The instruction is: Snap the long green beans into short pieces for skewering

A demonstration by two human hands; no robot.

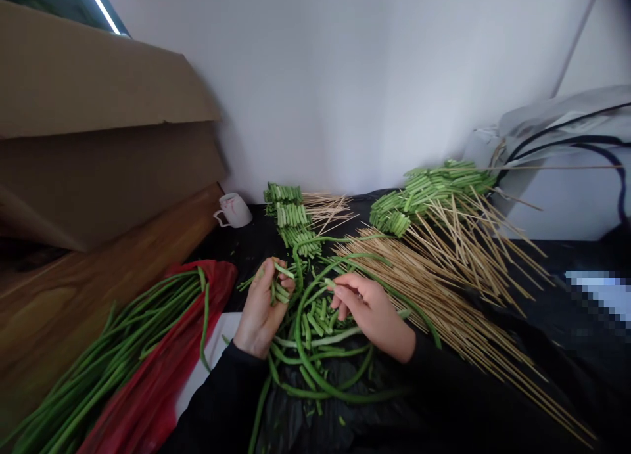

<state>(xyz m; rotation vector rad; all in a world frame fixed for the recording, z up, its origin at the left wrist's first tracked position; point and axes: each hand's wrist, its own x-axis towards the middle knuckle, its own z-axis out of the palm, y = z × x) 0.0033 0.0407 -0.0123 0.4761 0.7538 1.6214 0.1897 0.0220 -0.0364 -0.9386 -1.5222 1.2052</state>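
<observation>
My left hand [260,309] is closed round several short cut pieces of green bean [282,284] held side by side. My right hand [367,307] pinches another short bean piece [329,283] between thumb and fingertips, close to the left hand. Under both hands lies a loose heap of long green beans and cut pieces [315,349] on black plastic sheeting. Both sleeves are black.
Bare bamboo skewers [444,296] fan out to the right. Finished bean skewers are stacked at the back [292,219] and back right [424,191]. A bundle of long beans [113,362] lies on a red bag at left. A white mug [233,210], cardboard and a wooden board stand at left.
</observation>
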